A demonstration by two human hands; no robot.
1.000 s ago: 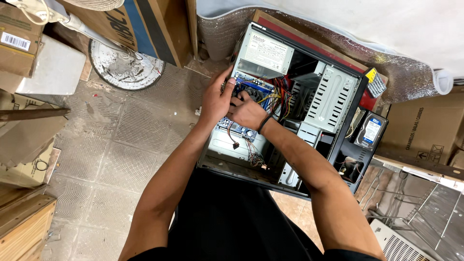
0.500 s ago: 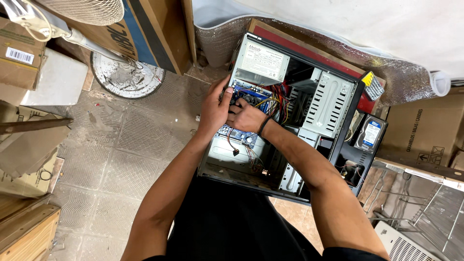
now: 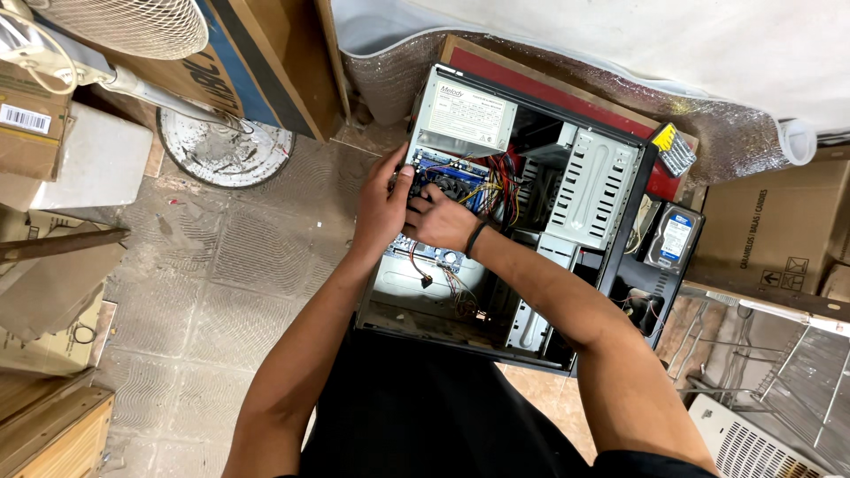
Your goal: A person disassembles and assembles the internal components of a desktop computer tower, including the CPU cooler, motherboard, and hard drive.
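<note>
Motherboard: blue board (image 3: 436,177) lying flat inside the open computer case (image 3: 567,354), right under both hands, just below the power supply.
Left hand: (image 3: 382,211) down over the case's near-left edge, thumb up, fingers curled onto the board's dark central part; whether they truly pinch it, I cannot tell.
Right hand: (image 3: 443,221) pressed in beside the left, the two touching, fingers bent down on the same spot; its grip is hidden, cannot tell. A dark band (image 3: 478,237) sits on that wrist.
Cables: red and yellow wire bundle (image 3: 500,186) spilling just right of the hands, thinner leads (image 3: 443,283) trailing across the lower board.
Power supply: grey metal box (image 3: 465,111) in the case's top-left corner, label side up.
Drive cage: perforated grey metal bay (image 3: 591,188) to the right of the cables.
Hard drive: loose unit (image 3: 673,237) with a blue label, resting outside the case's right wall.
Floor: patterned tile floor (image 3: 204,283) carries the case.
Surroundings: fan base (image 3: 223,146) at upper left, cardboard boxes (image 3: 770,226) far right.
</note>
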